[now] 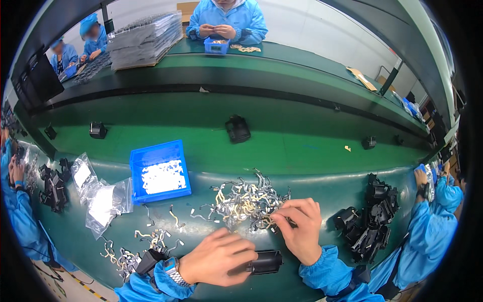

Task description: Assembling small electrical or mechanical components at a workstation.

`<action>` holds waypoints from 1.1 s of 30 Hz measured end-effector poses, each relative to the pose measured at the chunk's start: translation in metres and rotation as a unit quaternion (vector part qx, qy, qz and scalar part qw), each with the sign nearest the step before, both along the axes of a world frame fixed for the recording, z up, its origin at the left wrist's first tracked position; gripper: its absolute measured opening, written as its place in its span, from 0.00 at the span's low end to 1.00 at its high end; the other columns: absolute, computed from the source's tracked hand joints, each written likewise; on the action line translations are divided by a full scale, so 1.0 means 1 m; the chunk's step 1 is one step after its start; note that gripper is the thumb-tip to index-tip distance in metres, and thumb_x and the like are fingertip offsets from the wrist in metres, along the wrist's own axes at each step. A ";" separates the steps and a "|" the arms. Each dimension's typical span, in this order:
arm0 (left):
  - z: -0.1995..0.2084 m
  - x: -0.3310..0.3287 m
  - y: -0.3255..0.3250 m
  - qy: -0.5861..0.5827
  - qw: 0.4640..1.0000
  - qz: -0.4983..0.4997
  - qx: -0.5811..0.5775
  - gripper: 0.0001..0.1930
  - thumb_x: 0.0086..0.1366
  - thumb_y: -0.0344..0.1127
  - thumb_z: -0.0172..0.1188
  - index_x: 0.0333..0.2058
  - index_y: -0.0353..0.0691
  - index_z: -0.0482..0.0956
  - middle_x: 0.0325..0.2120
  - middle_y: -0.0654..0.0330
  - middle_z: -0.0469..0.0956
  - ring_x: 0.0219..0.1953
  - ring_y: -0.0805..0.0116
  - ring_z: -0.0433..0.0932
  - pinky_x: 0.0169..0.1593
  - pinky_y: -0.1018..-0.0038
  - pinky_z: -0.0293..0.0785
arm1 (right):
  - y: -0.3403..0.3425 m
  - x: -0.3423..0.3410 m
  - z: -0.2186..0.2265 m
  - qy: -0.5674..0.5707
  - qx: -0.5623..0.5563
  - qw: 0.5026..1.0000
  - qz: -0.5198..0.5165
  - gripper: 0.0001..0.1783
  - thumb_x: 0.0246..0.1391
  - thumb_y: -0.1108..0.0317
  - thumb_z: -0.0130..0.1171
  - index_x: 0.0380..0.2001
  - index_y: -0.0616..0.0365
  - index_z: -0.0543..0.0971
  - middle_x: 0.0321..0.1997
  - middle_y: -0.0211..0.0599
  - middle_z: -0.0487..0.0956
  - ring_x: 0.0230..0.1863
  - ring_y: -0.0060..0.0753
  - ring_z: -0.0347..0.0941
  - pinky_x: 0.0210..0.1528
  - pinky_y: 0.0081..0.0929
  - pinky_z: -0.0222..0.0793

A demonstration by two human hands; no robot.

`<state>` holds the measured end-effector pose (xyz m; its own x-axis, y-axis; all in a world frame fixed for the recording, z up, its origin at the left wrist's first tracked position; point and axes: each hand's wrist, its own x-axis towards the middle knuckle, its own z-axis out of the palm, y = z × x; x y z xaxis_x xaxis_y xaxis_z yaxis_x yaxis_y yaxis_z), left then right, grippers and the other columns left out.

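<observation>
A broad green table with a smooth surface (322, 196) carries everything near the hands. On its right side lies a heap of angular black plastic housings (378, 207); left of centre, farther off, stands an open rectangular blue plastic bin (162, 198) with small white pieces (163, 176) inside. Near the middle spreads a tangled heap of grey and cream wires with light connector ends (246, 201). Flat clear plastic bags (104, 205) lie just left of the bin. The left hand (219, 257), nearer than the wire heap, has its grip clamped on the left end of a single black hollow plastic housing (268, 262) on the table. The right hand (300, 226) reaches the heap's near right edge, thumb and forefinger close together; whether its grip holds a wire, I cannot tell. Smallest, a loose cream wire (174, 217) lies near the bin
</observation>
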<state>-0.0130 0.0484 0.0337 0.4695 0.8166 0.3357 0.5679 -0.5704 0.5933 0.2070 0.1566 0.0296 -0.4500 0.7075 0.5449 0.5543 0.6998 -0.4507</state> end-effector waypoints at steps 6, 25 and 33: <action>-0.001 0.000 0.000 0.005 1.000 -0.005 -0.003 0.14 0.54 0.43 0.72 0.39 0.50 0.83 0.42 0.72 0.81 0.38 0.69 0.79 0.43 0.70 0.70 | 0.004 0.002 -0.002 0.019 -0.017 1.000 -0.016 0.08 0.48 0.68 0.78 0.31 0.48 0.88 0.38 0.20 0.84 0.37 0.33 0.74 0.41 0.34 0.64; 0.009 -0.002 0.002 -0.044 0.998 0.033 0.008 0.27 0.52 0.56 0.79 0.46 0.51 0.86 0.52 0.67 0.81 0.50 0.60 0.78 0.52 0.63 0.68 | 0.016 0.008 0.002 0.035 -0.039 0.999 -0.004 0.08 0.51 0.71 0.74 0.36 0.50 0.87 0.51 0.31 0.81 0.53 0.43 0.73 0.52 0.39 0.70; 0.009 -0.001 0.002 -0.038 0.998 0.040 0.021 0.25 0.54 0.53 0.79 0.46 0.49 0.84 0.49 0.66 0.82 0.51 0.63 0.79 0.50 0.64 0.67 | 0.018 0.001 -0.006 0.089 0.027 0.995 -0.026 0.11 0.45 0.74 0.78 0.34 0.49 0.89 0.40 0.29 0.81 0.45 0.38 0.75 0.49 0.37 0.71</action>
<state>-0.0141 0.0504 0.0432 0.3744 0.8353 0.4025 0.5667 -0.5497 0.6137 0.2080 0.1748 0.0239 -0.3062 0.6949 0.6506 0.5061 0.6977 -0.5070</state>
